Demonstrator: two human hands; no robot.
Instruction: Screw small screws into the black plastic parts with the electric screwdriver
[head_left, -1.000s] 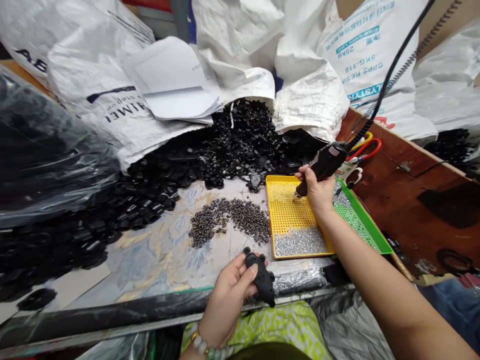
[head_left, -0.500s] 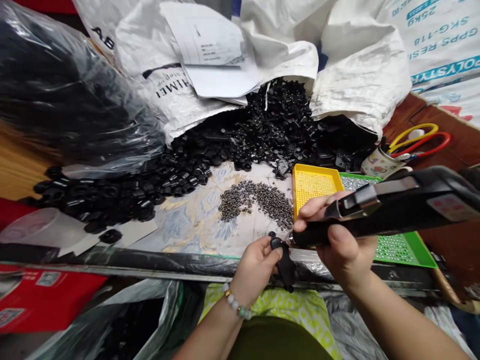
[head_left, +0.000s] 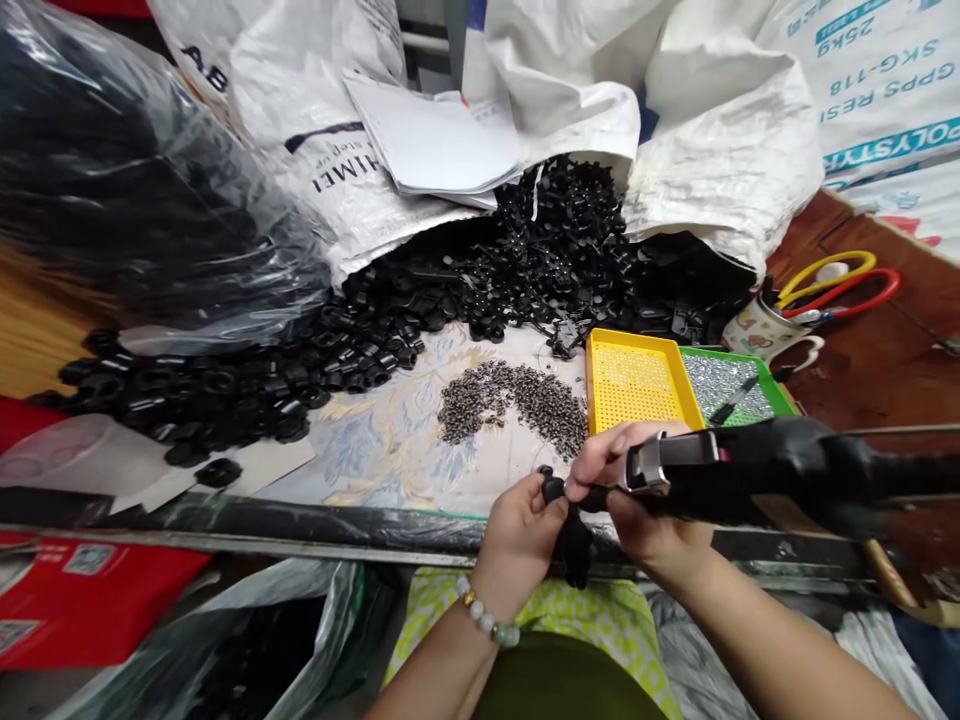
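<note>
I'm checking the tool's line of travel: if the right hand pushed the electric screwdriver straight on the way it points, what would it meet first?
Most likely the black plastic part in the left hand; the right hand aims the electric screwdriver leftward, its tip apparently already at the part.

Both hands [head_left: 592,510] clenched together (knuckles touching)

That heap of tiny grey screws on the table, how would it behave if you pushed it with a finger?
The loose screw pile would probably scatter, not slide as one, since the pieces lie unbound. Each looks tiny, so likely light and hard to pinch. On the smooth patterned table cover some might roll away.
</note>
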